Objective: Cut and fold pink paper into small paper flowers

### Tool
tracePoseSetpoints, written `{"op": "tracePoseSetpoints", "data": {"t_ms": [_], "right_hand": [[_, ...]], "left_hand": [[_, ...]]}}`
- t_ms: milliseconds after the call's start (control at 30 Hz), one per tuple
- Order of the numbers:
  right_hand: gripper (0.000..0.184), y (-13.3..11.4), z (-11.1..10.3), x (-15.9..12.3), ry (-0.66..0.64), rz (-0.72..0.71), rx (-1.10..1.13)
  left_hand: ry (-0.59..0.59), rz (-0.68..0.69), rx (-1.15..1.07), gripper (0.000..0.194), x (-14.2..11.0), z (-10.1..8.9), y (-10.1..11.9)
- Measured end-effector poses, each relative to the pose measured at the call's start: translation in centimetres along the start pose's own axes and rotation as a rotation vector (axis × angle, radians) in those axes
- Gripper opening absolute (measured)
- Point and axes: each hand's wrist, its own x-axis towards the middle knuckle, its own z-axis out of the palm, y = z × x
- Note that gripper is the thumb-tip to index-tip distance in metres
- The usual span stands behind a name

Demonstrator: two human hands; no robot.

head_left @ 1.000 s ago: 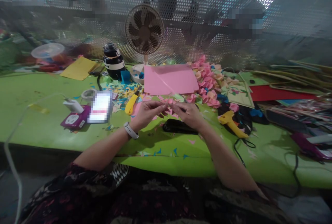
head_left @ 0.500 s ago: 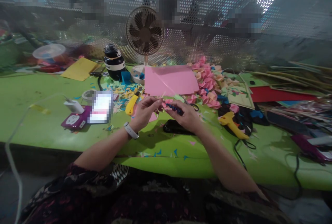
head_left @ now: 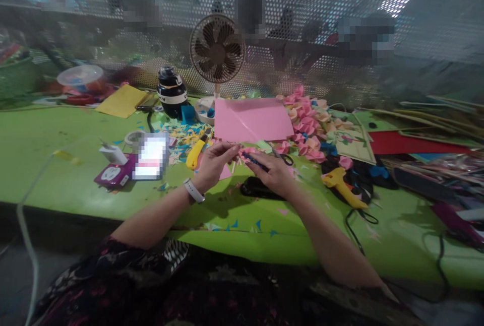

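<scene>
My left hand [head_left: 215, 164], with a white band at the wrist, is closed in a pinch on what looks like a small piece of pink paper; the fingers partly hide it. Facing it, my right hand [head_left: 278, 176] is closed around a slim dark blue patterned tool [head_left: 252, 158], whose kind I cannot make out. The tool's tip is close to the left fingertips. Under the right hand lies a long black object [head_left: 257, 187], perhaps a stapler. Scissors [head_left: 286, 158] rest just beyond the right hand. A yellow utility knife [head_left: 195, 154] lies left of the left hand.
Pink sheets [head_left: 253, 118] lie ahead, beside a heap of folded paper petals [head_left: 306, 124]. At right is a yellow glue gun [head_left: 342, 185] with a cord. A phone [head_left: 151, 155], power bank [head_left: 113, 176], black bottle [head_left: 172, 94] and fan [head_left: 217, 49] stand left and behind.
The hands were together at the fingertips, then moved slightly apart. The dark blue tool came into sight in my right hand. The whole view has shifted a little.
</scene>
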Motion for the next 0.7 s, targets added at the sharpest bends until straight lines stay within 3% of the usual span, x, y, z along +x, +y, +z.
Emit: {"op": "tracePoseSetpoints", "data": {"t_ms": [233,400,700], "right_hand": [[0.036,-0.8,1.0,-0.3,0.099,0.077,-0.074],[0.036,-0.4,0.4,0.0,0.088,0.091,0.022],[0.043,-0.7,-1.1,0.4,-0.079,0.191,0.189]], "left_hand": [[0.095,0.028,0.031,0.036,-0.1,0.4,0.6],[0.041,0.032,0.071,0.033,-0.2,0.6,0.9],[0.026,-0.009,0.050,0.028,0.0,0.1,0.2]]}}
